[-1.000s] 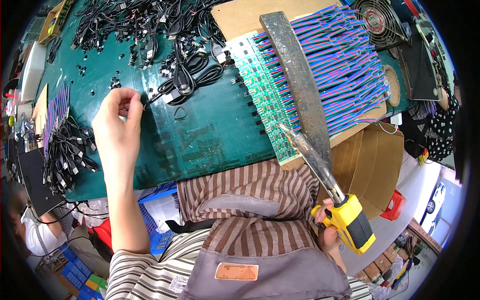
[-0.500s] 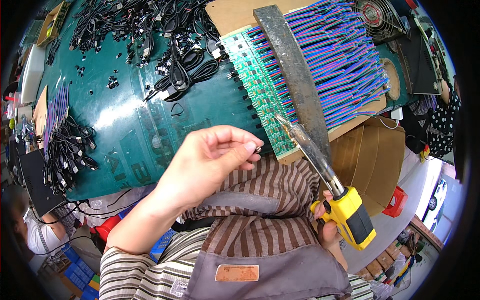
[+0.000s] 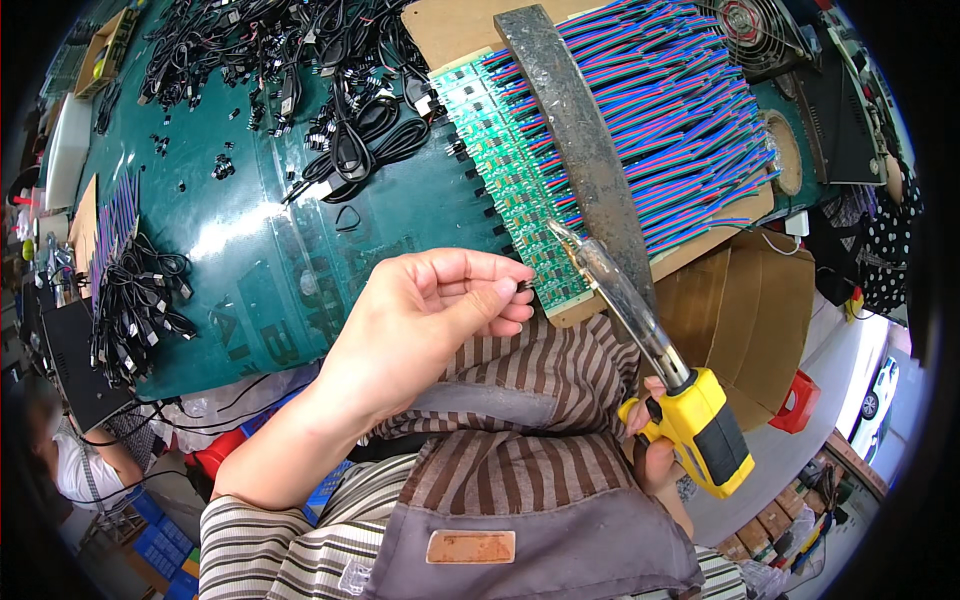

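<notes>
My left hand (image 3: 415,325) pinches a small black connector (image 3: 524,286) between thumb and fingertips, right beside the near corner of a strip of green circuit boards (image 3: 495,165). Small black parts line the left edge of that strip. My right hand (image 3: 655,455) is wrapped round the handle of a yellow and black soldering gun (image 3: 708,428), partly hidden by it. The gun's tip reaches over the boards, a little beyond my left fingertips. Bundles of blue, red, green and black wires (image 3: 670,120) run rightward from the boards beneath a heavy metal bar (image 3: 580,140).
A wooden panel (image 3: 430,25) carries boards and wires. Black cables (image 3: 350,150) and loose connectors (image 3: 222,165) lie on the green mat (image 3: 260,250); another cable bundle (image 3: 140,300) is at left. A cardboard box (image 3: 745,320) and a fan (image 3: 750,30) stand at right. Other people sit nearby.
My left hand has moved slightly right, bringing the black connector to the edge of the boards. The soldering gun's tip has shifted slightly up and left.
</notes>
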The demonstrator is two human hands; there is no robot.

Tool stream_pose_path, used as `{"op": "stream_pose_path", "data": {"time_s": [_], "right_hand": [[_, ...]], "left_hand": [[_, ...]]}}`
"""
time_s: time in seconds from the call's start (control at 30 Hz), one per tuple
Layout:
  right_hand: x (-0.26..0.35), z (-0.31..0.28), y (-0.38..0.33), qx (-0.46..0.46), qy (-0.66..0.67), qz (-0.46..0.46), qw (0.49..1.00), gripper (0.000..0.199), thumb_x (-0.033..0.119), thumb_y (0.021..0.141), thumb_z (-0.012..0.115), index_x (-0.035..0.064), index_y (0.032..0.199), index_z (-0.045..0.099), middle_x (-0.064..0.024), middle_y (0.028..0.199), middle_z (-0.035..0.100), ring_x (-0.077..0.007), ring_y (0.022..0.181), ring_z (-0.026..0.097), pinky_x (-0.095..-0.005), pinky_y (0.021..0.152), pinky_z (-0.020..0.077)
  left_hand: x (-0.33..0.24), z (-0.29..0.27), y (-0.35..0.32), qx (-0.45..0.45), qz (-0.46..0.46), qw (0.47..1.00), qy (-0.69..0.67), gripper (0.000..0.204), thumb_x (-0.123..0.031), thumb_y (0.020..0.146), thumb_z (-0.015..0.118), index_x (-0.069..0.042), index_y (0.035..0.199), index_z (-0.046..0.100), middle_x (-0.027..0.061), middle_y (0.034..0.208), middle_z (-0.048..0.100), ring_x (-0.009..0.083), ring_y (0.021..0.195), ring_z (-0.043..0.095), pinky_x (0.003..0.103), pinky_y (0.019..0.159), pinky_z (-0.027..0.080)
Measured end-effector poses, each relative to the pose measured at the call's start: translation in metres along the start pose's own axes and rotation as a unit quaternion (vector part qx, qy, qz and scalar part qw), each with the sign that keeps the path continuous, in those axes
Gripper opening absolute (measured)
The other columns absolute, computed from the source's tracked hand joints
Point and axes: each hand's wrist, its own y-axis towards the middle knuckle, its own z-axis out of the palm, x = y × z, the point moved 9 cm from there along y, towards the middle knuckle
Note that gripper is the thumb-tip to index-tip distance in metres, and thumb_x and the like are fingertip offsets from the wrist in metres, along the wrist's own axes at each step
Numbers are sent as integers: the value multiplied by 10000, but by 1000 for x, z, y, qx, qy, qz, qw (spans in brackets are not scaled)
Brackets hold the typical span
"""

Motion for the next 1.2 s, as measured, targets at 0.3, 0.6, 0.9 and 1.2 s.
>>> {"op": "stream_pose_path", "data": {"time_s": [0.3, 0.6, 0.9, 1.2], "right_hand": [[9, 3, 7, -21, 10, -17, 1000, 515, 426, 801, 612, -54, 987, 586, -107, 805, 613, -183, 713, 606, -299, 706, 478], [11, 5, 9, -37, 35, -46, 998, 511, 420, 802, 608, -54, 992, 588, -110, 817, 616, -189, 713, 608, -295, 705, 479], [12, 10, 11, 2, 61, -31, 998, 455, 423, 846, 580, -24, 931, 605, -102, 813, 617, -207, 716, 602, -303, 694, 482], [21, 10, 15, -14, 51, -24, 998, 415, 432, 863, 554, 27, 822, 633, -60, 730, 627, -222, 732, 585, -336, 732, 467]], "left_hand": [[3, 1, 2, -21, 25, 999, 1, 183, -60, 856, 653, 52, 996, 617, 109, 923, 660, 151, 829, 651, 260, 791, 537], [-3, 3, -1, -102, 124, 985, 61, 136, 13, 807, 690, 48, 914, 614, 101, 867, 662, 119, 798, 645, 233, 770, 535], [-4, -9, -8, -105, 117, 983, 94, 170, 2, 853, 638, 76, 1006, 631, 118, 926, 665, 127, 804, 645, 244, 741, 546], [-3, -10, -7, -60, 72, 993, 68, 204, -77, 904, 591, 45, 1067, 605, 100, 1015, 641, 135, 895, 612, 263, 803, 510]]}}
